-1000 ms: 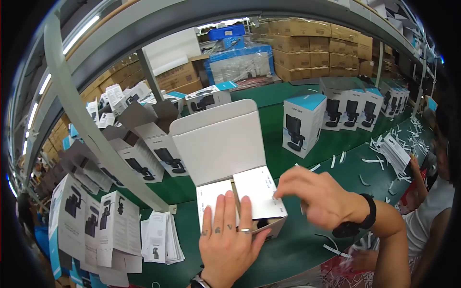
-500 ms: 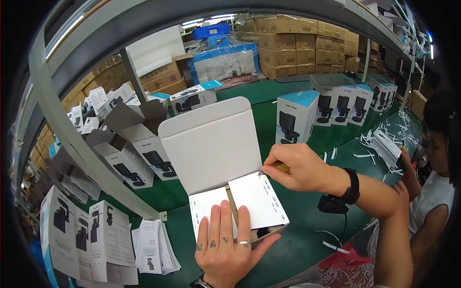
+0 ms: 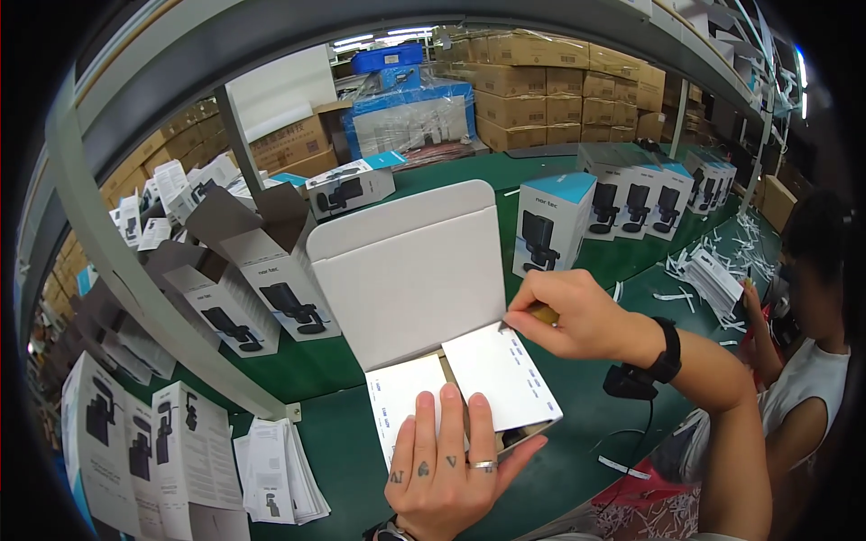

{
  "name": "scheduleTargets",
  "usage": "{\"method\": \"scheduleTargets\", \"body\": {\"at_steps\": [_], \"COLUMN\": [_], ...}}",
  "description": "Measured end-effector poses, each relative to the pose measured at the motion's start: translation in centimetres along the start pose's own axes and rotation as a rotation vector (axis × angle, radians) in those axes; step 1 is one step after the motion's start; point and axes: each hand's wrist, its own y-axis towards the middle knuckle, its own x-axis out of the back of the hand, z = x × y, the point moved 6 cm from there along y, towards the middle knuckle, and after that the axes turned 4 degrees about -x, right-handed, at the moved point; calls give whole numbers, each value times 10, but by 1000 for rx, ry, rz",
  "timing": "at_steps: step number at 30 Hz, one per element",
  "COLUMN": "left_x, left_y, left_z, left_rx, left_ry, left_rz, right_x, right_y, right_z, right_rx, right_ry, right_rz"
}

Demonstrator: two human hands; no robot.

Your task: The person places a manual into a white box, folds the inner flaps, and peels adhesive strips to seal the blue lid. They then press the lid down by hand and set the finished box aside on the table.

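Observation:
A white carton (image 3: 410, 270) stands before me, its large lid tipped up and back. Two white flaps or panels (image 3: 494, 379) with small blue print cover its top, a narrow gap between them. Across these panels my left hand (image 3: 451, 473) lies flat with its fingers stretched out, pressing near the front of the gap. At the carton's far right corner my right hand (image 3: 573, 316) is closed around a small blade-like tool (image 3: 543, 313) with a yellow-brown handle. Its thin tip touches or nearly touches the right panel's edge; the fingers hide most of it. The carton's contents are mostly hidden.
Printed boxes (image 3: 293, 288) with raised dark flaps stand at left, folded leaflets (image 3: 281, 473) in front of them. Closed blue-topped boxes (image 3: 552, 225) line the right back. A grey post (image 3: 153, 270) rises at left. At right another person (image 3: 812, 361) handles papers (image 3: 713, 284) among paper strips.
The carton and both hands sit slightly further right and lower in the picture, while the surroundings shift left. My grip and the flat left hand look the same.

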Motion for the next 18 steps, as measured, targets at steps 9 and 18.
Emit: {"method": "scheduleTargets", "body": {"at_steps": [9,18], "left_x": [7,8], "left_y": [-4,-5], "left_z": [2,9], "left_rx": [-95,-92], "left_ry": [7,-22], "left_rz": [-61,6], "right_x": [-14,-22], "right_y": [-11,-7], "right_z": [1,-6], "right_rx": [-515,-600], "right_ry": [567,367], "right_rz": [336,213]}}
